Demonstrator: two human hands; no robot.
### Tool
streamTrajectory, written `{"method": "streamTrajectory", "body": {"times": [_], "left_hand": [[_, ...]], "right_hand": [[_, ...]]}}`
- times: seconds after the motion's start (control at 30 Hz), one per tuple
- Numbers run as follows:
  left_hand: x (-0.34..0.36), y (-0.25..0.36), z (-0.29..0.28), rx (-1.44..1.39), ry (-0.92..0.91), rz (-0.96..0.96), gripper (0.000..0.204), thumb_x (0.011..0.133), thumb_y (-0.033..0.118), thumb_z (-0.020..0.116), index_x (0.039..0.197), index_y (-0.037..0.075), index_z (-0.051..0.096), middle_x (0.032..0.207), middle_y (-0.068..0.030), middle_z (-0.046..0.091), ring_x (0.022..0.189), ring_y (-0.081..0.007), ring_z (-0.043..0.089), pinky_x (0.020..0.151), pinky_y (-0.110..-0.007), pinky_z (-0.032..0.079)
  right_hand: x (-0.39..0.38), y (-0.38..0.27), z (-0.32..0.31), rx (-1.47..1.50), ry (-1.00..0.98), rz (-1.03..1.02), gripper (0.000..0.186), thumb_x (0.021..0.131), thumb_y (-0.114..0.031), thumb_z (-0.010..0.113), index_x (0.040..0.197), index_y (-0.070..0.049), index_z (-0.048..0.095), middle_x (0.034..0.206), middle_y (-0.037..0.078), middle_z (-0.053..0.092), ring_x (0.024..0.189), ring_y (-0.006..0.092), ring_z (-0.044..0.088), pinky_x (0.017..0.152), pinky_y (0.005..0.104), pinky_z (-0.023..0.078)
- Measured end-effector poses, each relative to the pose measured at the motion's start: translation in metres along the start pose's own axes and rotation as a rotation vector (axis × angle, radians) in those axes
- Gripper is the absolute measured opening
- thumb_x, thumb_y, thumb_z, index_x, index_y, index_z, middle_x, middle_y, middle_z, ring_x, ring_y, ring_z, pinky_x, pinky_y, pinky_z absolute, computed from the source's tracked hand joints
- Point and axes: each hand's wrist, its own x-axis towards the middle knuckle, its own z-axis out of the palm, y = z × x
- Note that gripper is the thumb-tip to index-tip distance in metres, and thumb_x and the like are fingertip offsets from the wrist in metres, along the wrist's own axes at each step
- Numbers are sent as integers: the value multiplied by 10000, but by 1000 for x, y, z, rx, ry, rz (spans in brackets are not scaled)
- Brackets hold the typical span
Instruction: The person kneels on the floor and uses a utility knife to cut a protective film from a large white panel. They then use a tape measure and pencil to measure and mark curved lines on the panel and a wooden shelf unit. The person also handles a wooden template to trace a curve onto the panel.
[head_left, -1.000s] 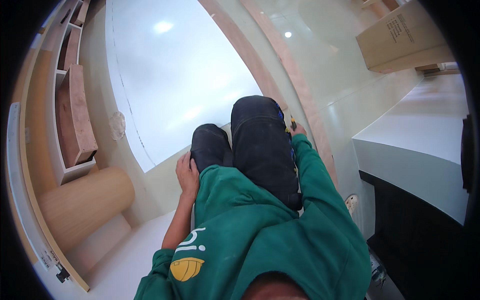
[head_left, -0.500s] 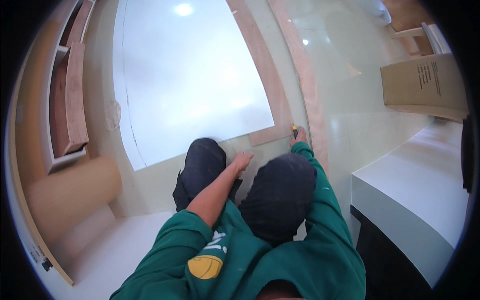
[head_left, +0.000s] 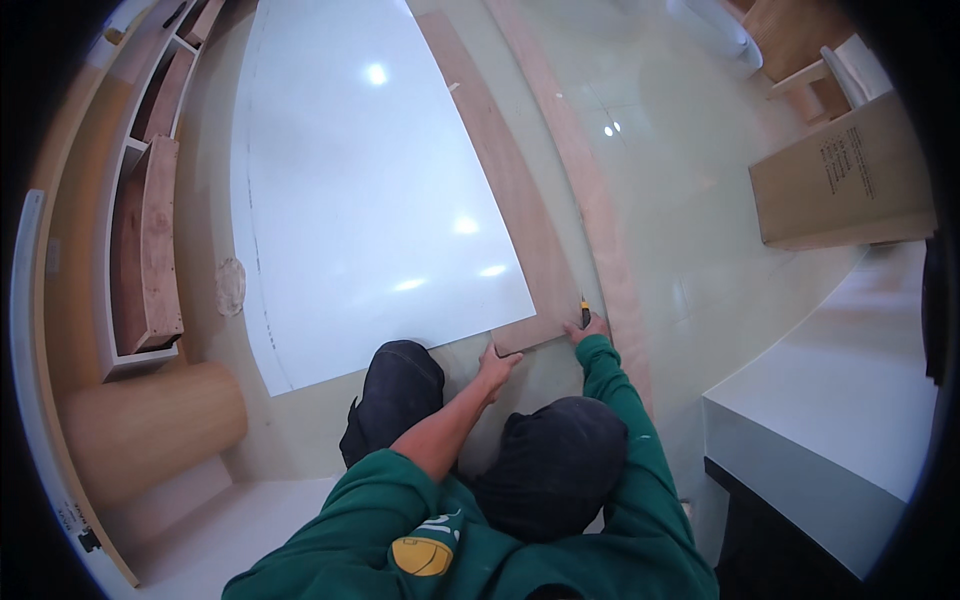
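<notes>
A white sheet (head_left: 370,200) lies on the floor in front of me, on top of a thin brown plywood sheet (head_left: 515,220) that shows along its right side and near end. My left hand (head_left: 495,370) is at the near left corner of the plywood, thumb and forefinger on its edge; the other fingers are hidden. In my right hand (head_left: 592,329) is a yellow and black utility knife (head_left: 585,313), its tip pointing away from me. That hand rests at the plywood's near right corner, fingertips against the wood.
A long plywood strip (head_left: 570,165) lies to the right of the sheets. At the right are a cardboard box (head_left: 840,180) and a white bench-like block (head_left: 820,370). Open wooden compartments (head_left: 160,250) and a rounded wood-coloured piece (head_left: 160,430) stand at the left.
My left hand has moved forward from between my knees to the plywood's corner. The right hand, with the knife, has shifted slightly left onto the other corner. My view has tilted up.
</notes>
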Motion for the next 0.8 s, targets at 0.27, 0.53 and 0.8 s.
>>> {"method": "streamTrajectory", "body": {"times": [0.27, 0.53, 0.8], "left_hand": [[-50, 59, 62, -176, -306, 20, 548, 872, 359, 645, 1305, 56, 502, 1129, -90, 601, 1002, -212, 577, 855, -357, 460], [-112, 18, 43, -207, -728, 36, 489, 873, 322, 656, 1246, 28, 539, 1086, -107, 621, 956, -214, 601, 812, -360, 484], [-118, 60, 17, 20, -796, 316, 432, 874, 285, 667, 1187, 1, 577, 1043, -124, 642, 910, -216, 626, 770, -362, 508]], "right_hand": [[-27, 46, -111, 558, 133, 60, 284, 808, -181, 736, 884, -13, 520, 614, 69, 565, 474, 164, 565, 442, 305, 485], [-193, 76, -152, 894, 436, 227, 254, 815, -134, 723, 924, -33, 518, 707, 43, 574, 485, 125, 540, 448, 285, 509], [-161, 120, -119, 1069, 300, 123, 216, 830, -156, 714, 857, -42, 532, 699, 34, 553, 516, 140, 536, 507, 325, 544]]}}
